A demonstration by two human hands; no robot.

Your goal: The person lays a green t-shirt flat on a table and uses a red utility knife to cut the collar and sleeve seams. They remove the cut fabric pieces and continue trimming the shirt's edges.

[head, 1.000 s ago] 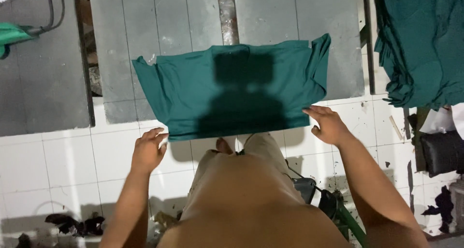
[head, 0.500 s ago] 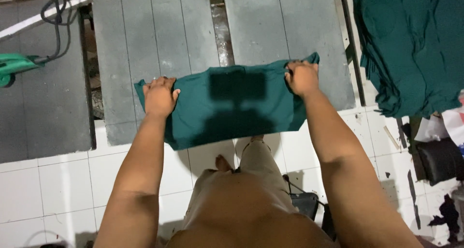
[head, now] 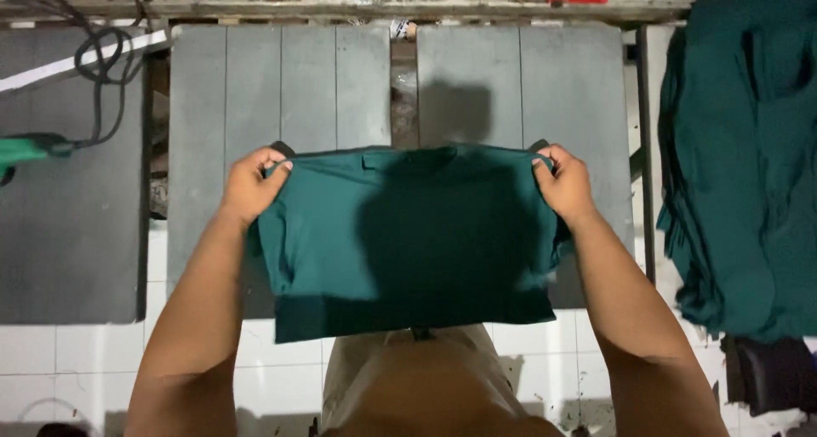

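1. Green folded garment hangs spread over the near edge of the grey slatted table, its lower hem above the white tiled floor.
2. Left hand: fingers pinched shut on the garment's upper left corner.
3. Right hand: fingers pinched shut on the upper right corner.
4. Right of the table: pile of green cloth.
5. Left of the table: black cable.

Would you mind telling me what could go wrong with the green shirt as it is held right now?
The green shirt hangs only from pinches by the left hand and right hand; either corner may slip. Its lower hem hangs near the tiled floor and might get dirty if lowered.
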